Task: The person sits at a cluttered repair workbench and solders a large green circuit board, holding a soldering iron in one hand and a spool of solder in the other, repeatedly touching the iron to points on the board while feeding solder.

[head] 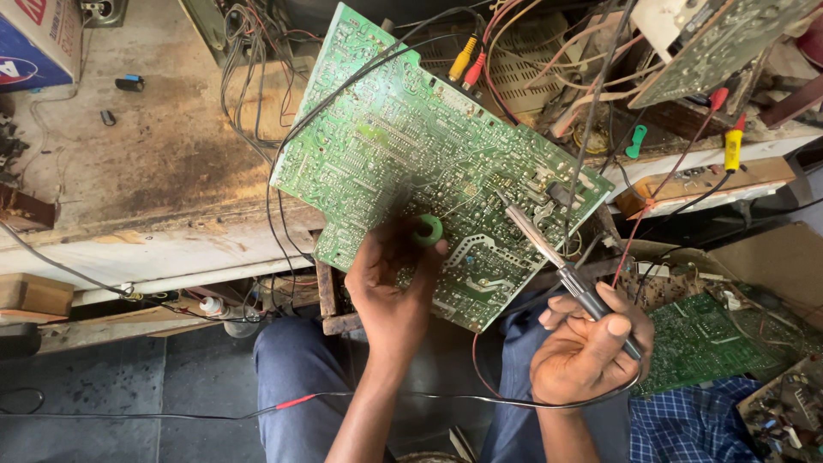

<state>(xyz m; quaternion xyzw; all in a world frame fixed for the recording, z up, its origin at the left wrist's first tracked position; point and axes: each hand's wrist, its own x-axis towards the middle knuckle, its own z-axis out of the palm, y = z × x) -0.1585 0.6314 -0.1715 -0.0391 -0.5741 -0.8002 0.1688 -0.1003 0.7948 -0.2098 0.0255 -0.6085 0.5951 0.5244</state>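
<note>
Large green circuit board (411, 154), solder side up, tilted across bench edge (163, 249) and over the lap. Left hand (390, 287) closed around a small green spool (427, 230), likely solder wire, pressed against the board's lower middle. Right hand (587, 347) clenched on the dark handle of a soldering iron (557, 261), held pen-fashion; metal tip resting on or just above the board's right portion, near a cluster of silver pads. Contact there too fine to confirm. Thin black cord trailing from the iron across both knees, with a short red section.

Step judged: soldering or reworking a joint, mid-way, iron at the spot and solder not yet fed to the tip. Next move judged to call for bringing the wire end from the spool to the tip, steady hands, brief touch, board kept from sliding.

Bench worn, stained, dusty, paint flaked along the front lip. Yellow and red plugs (467, 62) above the board's top edge among tangled wires. Second green board (699, 339) lower right, beside blue checked cloth. Another board (720, 43) propped top right. Blue cardboard box (34, 39) top left. Dark floor below, blue trousers. Cramped repair-shop clutter.
</note>
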